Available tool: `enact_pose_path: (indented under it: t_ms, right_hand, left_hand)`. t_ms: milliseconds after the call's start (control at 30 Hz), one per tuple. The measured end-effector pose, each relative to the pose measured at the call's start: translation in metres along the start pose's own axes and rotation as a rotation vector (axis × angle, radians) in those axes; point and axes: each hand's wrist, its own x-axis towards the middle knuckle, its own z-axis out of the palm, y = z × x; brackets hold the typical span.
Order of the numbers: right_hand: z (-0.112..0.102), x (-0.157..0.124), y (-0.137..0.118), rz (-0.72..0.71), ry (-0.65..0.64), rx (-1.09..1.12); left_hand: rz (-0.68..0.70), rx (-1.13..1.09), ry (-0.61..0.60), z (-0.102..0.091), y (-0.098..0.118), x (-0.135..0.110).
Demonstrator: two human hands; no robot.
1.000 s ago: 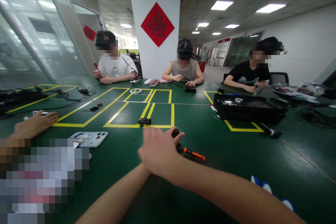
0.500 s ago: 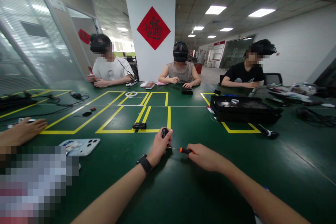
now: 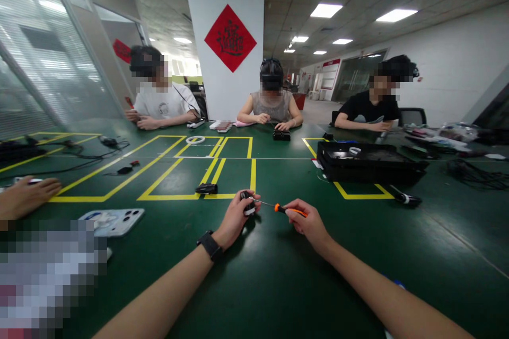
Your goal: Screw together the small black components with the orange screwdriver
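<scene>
My left hand [image 3: 234, 218] is closed round a small black device [image 3: 247, 203], held just above the green table [image 3: 278, 275]. My right hand [image 3: 308, 221] pinches the orange handle of a small screwdriver [image 3: 284, 208]. The thin shaft of the tool points left and its tip meets the black device. A black watch sits on my left wrist [image 3: 210, 245]. Both forearms reach in from the bottom of the view.
Another small black part [image 3: 207, 188] lies on the yellow tape lines [image 3: 222, 169]. A phone [image 3: 113, 220] and another person's hand [image 3: 24, 196] lie at left. A black tray [image 3: 369, 161] stands at right. Three people sit at the table's far side. Cables trail at both ends.
My right hand came off the black device and took up the orange screwdriver. My left hand now grips the device, and the tool has lifted so its tip touches it.
</scene>
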Motion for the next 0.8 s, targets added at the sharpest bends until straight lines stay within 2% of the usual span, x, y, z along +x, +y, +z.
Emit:
enact_pose_path:
  t_ms: [167, 333, 467, 533, 600, 800]
  right_hand:
    - [-0.002, 0.001, 0.006, 0.015, 0.015, 0.061]
    - [-0.002, 0.001, 0.002, 0.004, 0.040, 0.229]
    - [0.001, 0.001, 0.001, 0.020, 0.015, 0.465]
    - [0.003, -0.001, 0.000, 0.021, 0.012, 0.495]
    - [0.004, -0.005, -0.002, -0.012, 0.018, 0.433]
    - [0.005, -0.018, -0.017, -0.215, -0.020, 0.061]
  left_hand:
    - [0.066, 0.110, -0.022, 0.003, 0.001, -0.003]
    - [0.181, 0.406, -0.013, 0.005, 0.005, -0.006]
    - [0.194, 0.562, -0.167, 0.010, 0.010, -0.012]
    - [0.171, 0.569, -0.228, 0.012, 0.011, -0.014]
    - [0.156, 0.577, -0.241, 0.012, 0.011, -0.015]
    - [0.147, 0.578, -0.166, 0.010, 0.011, -0.013]
